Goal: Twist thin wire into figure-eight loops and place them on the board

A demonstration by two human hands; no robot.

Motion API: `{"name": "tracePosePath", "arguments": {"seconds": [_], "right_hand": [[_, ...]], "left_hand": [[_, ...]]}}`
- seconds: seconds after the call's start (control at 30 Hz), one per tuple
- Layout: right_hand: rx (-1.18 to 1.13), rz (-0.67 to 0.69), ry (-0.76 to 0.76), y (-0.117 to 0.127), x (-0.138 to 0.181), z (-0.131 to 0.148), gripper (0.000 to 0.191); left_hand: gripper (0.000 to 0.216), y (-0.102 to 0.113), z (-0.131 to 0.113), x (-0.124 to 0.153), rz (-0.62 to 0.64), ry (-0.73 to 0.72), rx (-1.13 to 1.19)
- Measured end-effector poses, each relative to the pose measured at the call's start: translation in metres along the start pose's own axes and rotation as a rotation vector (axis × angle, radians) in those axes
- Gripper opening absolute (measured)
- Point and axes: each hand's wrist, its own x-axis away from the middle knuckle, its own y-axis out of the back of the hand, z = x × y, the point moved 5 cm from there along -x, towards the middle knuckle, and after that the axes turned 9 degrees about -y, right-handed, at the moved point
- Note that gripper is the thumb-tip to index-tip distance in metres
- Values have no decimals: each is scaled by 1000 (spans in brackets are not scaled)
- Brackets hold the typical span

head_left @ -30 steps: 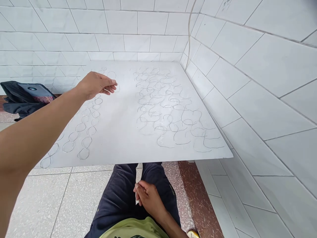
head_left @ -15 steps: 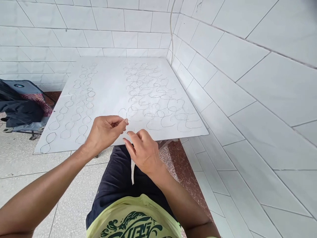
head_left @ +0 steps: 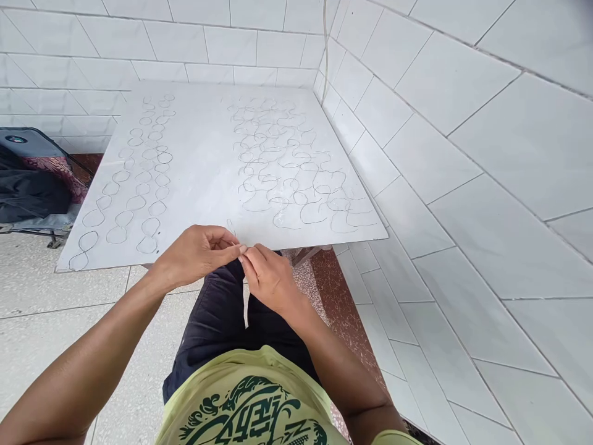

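Note:
My left hand (head_left: 201, 252) is closed in a pinch at the near edge of the white board. A thin wire (head_left: 231, 227) sticks up from its fingertips, with a bent end over the board. Touching those fingertips, my right hand (head_left: 269, 275) also has its thumb and fingers pressed together; they meet at the wire's lower part, which the fingers hide. Below the hands a narrow pale strip (head_left: 246, 306) hangs before the dark trousers; whether a hand holds it, I cannot tell.
On the board (head_left: 199, 154), figure-eight wires (head_left: 124, 227) lie in rows at left, and many loose curved wires (head_left: 290, 185) spread over the right. Tiled walls (head_left: 463, 154) stand behind and to the right. A folding chair (head_left: 41, 179) with dark cloth is at far left.
My right hand has come up against my left fingertips, closing the small gap between them. The view has tilted slightly, so the board sits higher in the picture.

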Motion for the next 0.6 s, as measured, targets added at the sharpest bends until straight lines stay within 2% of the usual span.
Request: {"name": "tracePosePath", "arguments": {"seconds": [0.07, 0.2, 0.3, 0.37, 0.43, 0.53, 0.6], "right_hand": [[-230, 11, -101, 1, 2, -9, 23], [-697, 84, -369, -4, 6, -28, 24], [-903, 143, -502, -11, 8, -33, 27], [-985, 158, -545, -14, 9, -32, 29], [-1039, 167, -559, -18, 9, -31, 31], [-1037, 174, -550, -22, 11, -31, 30], [-957, 148, -528, -22, 11, -33, 28]], "left_hand": [[22, 6, 5, 4, -25, 11, 38], [36, 15, 22, 13, -281, 36, 53], [41, 2, 35, 13, -246, 43, 190], [41, -12, 40, 11, -159, 20, 317], [38, -23, 43, 11, -134, -16, 425], [33, -32, 49, 11, -198, -46, 538], [30, -36, 53, 12, -224, -47, 570]]}}
